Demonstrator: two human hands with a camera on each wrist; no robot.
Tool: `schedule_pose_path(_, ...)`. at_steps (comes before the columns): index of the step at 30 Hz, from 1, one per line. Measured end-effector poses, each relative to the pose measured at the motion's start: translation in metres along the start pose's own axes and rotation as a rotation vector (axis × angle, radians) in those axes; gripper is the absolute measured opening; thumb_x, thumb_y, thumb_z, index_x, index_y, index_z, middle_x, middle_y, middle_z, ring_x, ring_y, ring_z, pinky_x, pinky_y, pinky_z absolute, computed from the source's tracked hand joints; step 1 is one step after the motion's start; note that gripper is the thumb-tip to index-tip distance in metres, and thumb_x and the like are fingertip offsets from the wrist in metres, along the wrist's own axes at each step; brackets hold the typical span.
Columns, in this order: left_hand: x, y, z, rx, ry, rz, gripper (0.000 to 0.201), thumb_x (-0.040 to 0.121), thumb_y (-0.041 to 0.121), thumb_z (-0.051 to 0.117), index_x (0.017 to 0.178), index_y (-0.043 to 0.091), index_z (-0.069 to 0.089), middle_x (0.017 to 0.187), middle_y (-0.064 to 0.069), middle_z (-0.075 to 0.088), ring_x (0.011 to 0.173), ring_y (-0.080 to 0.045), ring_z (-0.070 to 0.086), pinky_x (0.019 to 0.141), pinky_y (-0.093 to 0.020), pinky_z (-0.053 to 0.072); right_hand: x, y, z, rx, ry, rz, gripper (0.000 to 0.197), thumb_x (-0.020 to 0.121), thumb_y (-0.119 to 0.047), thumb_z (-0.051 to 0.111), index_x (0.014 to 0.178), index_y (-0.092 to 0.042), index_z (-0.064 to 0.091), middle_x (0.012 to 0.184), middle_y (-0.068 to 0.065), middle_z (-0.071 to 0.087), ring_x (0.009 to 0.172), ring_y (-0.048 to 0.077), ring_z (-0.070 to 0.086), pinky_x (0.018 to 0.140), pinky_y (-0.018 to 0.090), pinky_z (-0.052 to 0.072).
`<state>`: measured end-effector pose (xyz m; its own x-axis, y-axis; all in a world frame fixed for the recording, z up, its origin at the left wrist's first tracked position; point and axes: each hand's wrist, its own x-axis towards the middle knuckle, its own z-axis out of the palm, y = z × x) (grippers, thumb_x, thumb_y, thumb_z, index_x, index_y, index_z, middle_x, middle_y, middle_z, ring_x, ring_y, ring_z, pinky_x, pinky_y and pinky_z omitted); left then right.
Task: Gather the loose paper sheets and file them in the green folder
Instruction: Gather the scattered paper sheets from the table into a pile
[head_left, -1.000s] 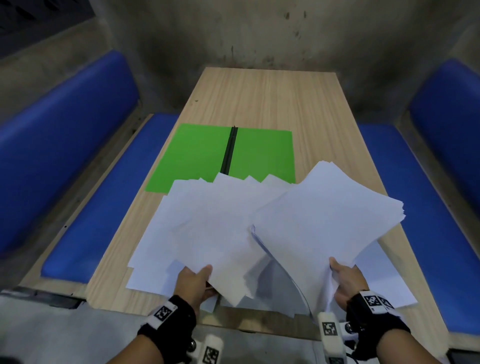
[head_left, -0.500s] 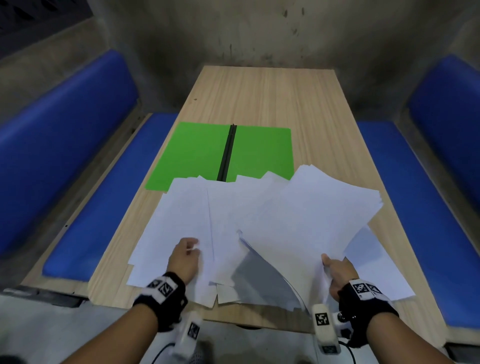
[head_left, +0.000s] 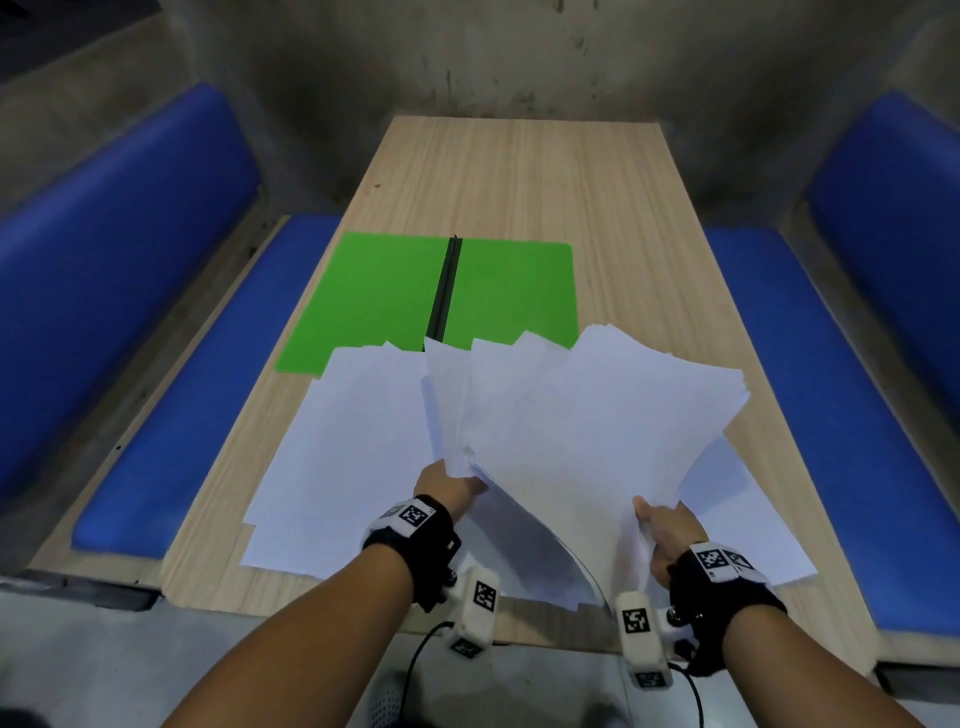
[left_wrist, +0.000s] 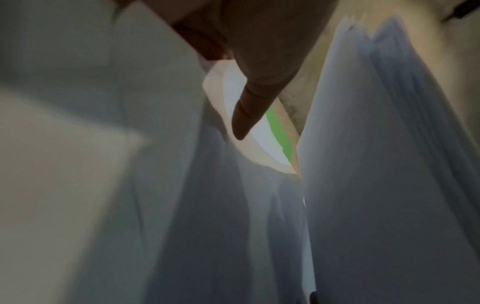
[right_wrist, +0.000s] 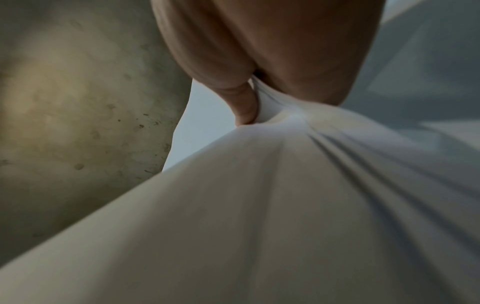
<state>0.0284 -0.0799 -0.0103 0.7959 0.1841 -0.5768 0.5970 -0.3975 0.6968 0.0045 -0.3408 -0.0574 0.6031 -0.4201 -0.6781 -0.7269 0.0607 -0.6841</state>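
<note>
Right hand (head_left: 667, 535), lower right of frame, pinches a raised paper stack (head_left: 587, 431) at its near edge. Left hand (head_left: 449, 491), lower centre, grips fanned sheets (head_left: 457, 395); green folder (head_left: 374, 296) lies open above.

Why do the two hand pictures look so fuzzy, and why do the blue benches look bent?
Left wrist view: the paper sheets sit so close to the lens that they smear, dim and grey; only a sliver of green folder shows. Right wrist view: the stack fills the frame, soft, with creases at the right hand's grip. Head view: sharper, but the wide lens curves the blue benches.
</note>
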Motion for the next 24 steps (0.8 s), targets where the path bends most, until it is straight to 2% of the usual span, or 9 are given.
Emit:
schedule_pose_path(3, -0.001, -0.001, 0.003, -0.002, -0.043, -0.012, 0.016, 0.081, 0.007, 0.063, 0.096, 0.002, 0.061, 0.093, -0.014, 0.059, 0.085, -0.028, 0.057, 0.072, -0.033, 0.046, -0.006, -0.004, 0.000, -0.021, -0.041, -0.009, 0.055, 0.092, -0.017, 0.058, 0.139, 0.000, 0.037, 0.138, 0.026, 0.048, 0.125, 0.044, 0.049, 0.105, 0.052, 0.041)
schedule_pose_path(6, -0.002, 0.005, -0.002, 0.070, -0.024, 0.058, 0.009, 0.077, 0.009, 0.055, 0.069, 0.011, 0.051, 0.073, -0.004, 0.052, 0.083, -0.023, 0.054, 0.070, -0.028, 0.044, -0.008, -0.006, -0.003, 0.047, -0.069, -0.012, 0.058, 0.092, -0.016, 0.058, 0.141, 0.000, 0.034, 0.143, 0.025, 0.044, 0.129, 0.043, 0.046, 0.108, 0.052, 0.038)
schedule_pose_path(8, -0.004, 0.009, -0.016, -0.008, -0.037, 0.128, 0.003, 0.067, 0.013, 0.053, 0.066, 0.010, 0.053, 0.071, -0.003, 0.056, 0.074, -0.019, 0.055, 0.061, -0.019, 0.044, -0.014, -0.007, -0.006, 0.103, -0.070, -0.026, 0.069, 0.092, -0.021, 0.060, 0.148, -0.003, 0.024, 0.154, 0.015, 0.032, 0.140, 0.036, 0.034, 0.115, 0.046, 0.027)
schedule_pose_path(10, -0.003, 0.007, -0.033, -0.107, -0.060, 0.170, 0.020, 0.074, 0.015, 0.061, 0.088, 0.003, 0.067, 0.091, -0.012, 0.070, 0.083, -0.023, 0.062, 0.071, -0.027, 0.050, -0.024, -0.016, -0.012, 0.163, -0.107, -0.071, 0.066, 0.093, -0.018, 0.059, 0.147, -0.003, 0.026, 0.153, 0.009, 0.035, 0.141, 0.030, 0.032, 0.114, 0.041, 0.024)
schedule_pose_path(12, -0.005, 0.005, -0.050, -0.246, -0.108, 0.187, 0.041, 0.074, 0.018, 0.070, 0.113, 0.008, 0.066, 0.112, -0.011, 0.069, 0.102, -0.027, 0.064, 0.093, -0.040, 0.050, -0.035, -0.027, -0.017, 0.222, -0.175, -0.121, 0.048, 0.094, -0.011, 0.056, 0.138, -0.002, 0.042, 0.141, 0.013, 0.050, 0.126, 0.029, 0.048, 0.105, 0.040, 0.033)
schedule_pose_path(15, -0.012, 0.010, -0.066, -0.367, -0.176, 0.207, 0.056, 0.066, 0.022, 0.072, 0.120, 0.012, 0.062, 0.120, -0.008, 0.066, 0.111, -0.025, 0.061, 0.099, -0.040, 0.044, -0.052, -0.047, -0.018, 0.345, -0.300, -0.212, 0.030, 0.091, -0.006, 0.057, 0.121, -0.003, 0.057, 0.113, 0.015, 0.066, 0.101, 0.030, 0.062, 0.088, 0.039, 0.047)
schedule_pose_path(17, -0.018, 0.013, -0.070, -0.383, -0.202, 0.231, 0.048, 0.066, 0.023, 0.072, 0.113, 0.014, 0.065, 0.119, -0.012, 0.067, 0.110, -0.032, 0.061, 0.093, -0.038, 0.045, -0.055, -0.056, -0.017, 0.412, -0.370, -0.275, 0.048, 0.075, -0.021, 0.077, 0.119, -0.009, 0.059, 0.114, 0.015, 0.067, 0.110, 0.035, 0.062, 0.091, 0.045, 0.049)
schedule_pose_path(20, -0.028, 0.019, -0.068, -0.364, -0.237, 0.287, 0.034, 0.073, 0.019, 0.070, 0.103, 0.005, 0.070, 0.110, -0.024, 0.069, 0.101, -0.043, 0.064, 0.086, -0.054, 0.050, -0.056, -0.066, -0.010, 0.414, -0.429, -0.369, 0.108, 0.032, -0.045, 0.093, 0.128, -0.015, 0.053, 0.119, 0.010, 0.068, 0.105, 0.030, 0.067, 0.085, 0.045, 0.056)
schedule_pose_path(24, -0.042, 0.028, -0.064, -0.337, -0.250, 0.307, 0.034, 0.076, 0.023, 0.064, 0.100, -0.001, 0.068, 0.106, -0.029, 0.068, 0.087, -0.032, 0.066, 0.084, -0.060, 0.050, -0.061, -0.073, -0.003, 0.394, -0.467, -0.447, 0.106, 0.025, -0.051, 0.092, 0.118, -0.013, 0.058, 0.102, 0.001, 0.076, 0.090, 0.019, 0.073, 0.068, 0.030, 0.059)
